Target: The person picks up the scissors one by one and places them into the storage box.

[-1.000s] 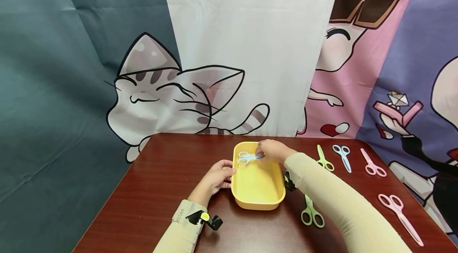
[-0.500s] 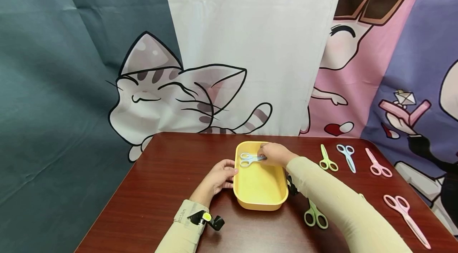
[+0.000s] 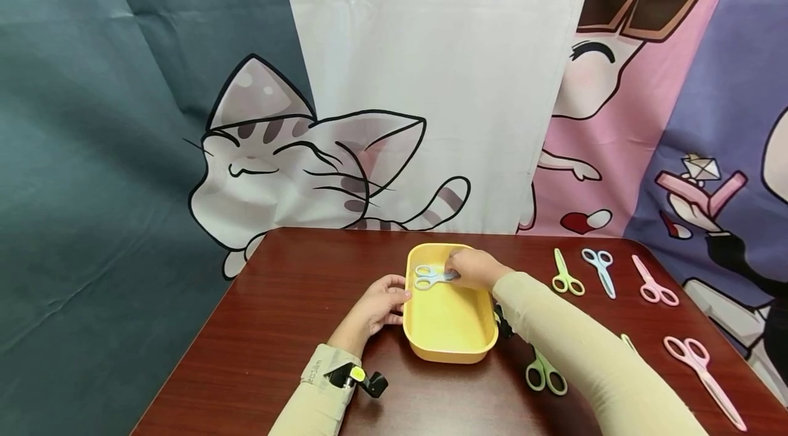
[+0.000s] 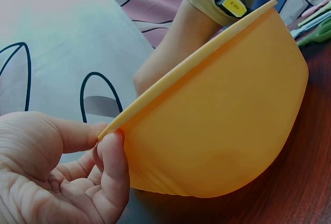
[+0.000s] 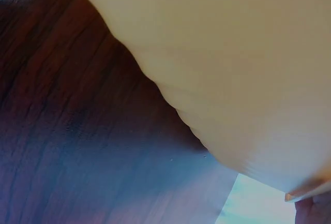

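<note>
My left hand (image 3: 380, 302) is at the left side of a yellow plastic tray (image 3: 449, 326). In the left wrist view, its thumb and a finger pinch the tray's rim (image 4: 191, 61). Inside the tray's far end, my right hand (image 3: 474, 268) holds a pair of light blue scissors (image 3: 438, 277) by the blade end, with the handle loops pointing left. The right fingertips are mostly hidden behind the hand. A cream sleeve (image 5: 232, 79) fills much of the right wrist view, where neither the right hand nor the scissors can be seen.
Right of the tray lie yellow-green scissors (image 3: 563, 274), blue scissors (image 3: 600, 268), pink scissors (image 3: 649, 280) and, nearer, more pink scissors (image 3: 695, 362). Green scissors (image 3: 542, 362) lie partly under the right forearm, which also hides another green item (image 3: 628, 341). A printed curtain (image 3: 431, 46) hangs behind the table.
The view has turned slightly, so everything sits a little further left or right in frame. Both hands stay at the tray; the blue scissors have shifted very slightly toward the near side.
</note>
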The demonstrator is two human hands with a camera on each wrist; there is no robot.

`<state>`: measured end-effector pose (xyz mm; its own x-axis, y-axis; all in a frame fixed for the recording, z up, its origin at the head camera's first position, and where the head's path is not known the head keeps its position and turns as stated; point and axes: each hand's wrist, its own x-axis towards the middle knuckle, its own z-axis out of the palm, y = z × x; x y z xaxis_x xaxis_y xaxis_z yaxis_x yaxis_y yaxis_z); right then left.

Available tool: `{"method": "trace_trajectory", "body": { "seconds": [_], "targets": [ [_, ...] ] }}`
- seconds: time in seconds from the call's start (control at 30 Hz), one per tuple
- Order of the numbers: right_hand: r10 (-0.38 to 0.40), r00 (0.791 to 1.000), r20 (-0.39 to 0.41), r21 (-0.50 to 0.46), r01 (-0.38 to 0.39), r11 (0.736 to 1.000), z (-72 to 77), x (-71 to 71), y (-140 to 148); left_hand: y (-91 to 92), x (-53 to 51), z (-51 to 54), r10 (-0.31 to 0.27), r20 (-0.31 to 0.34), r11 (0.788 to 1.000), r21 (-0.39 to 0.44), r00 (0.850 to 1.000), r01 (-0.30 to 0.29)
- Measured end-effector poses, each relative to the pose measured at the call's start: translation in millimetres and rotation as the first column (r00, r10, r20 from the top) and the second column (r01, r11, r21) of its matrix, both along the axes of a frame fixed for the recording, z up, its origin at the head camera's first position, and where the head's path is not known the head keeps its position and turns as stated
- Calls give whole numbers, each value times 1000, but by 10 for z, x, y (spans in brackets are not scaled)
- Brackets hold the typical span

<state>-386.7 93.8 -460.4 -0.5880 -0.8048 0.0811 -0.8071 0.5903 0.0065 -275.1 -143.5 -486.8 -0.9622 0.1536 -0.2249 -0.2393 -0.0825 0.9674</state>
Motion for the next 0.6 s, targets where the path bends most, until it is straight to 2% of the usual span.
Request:
{"method": "trace_trajectory", "body": {
  "seconds": [0.17,0.4,0.6],
  "targets": [
    [-24,1000,-2,54,24,998,9,21,-18,0,-4,-10,-5,-3,1000,2,1000,5],
    [-15,1000,-4,58,15,998,-2,9,-28,-2,4,2,-5,-2,1000,3,1000,5],
    [-15,999,52,57,12,998,10,-33,-31,-2,1,-3,-1,-2,1000,5,1000,1]
  ]
}}
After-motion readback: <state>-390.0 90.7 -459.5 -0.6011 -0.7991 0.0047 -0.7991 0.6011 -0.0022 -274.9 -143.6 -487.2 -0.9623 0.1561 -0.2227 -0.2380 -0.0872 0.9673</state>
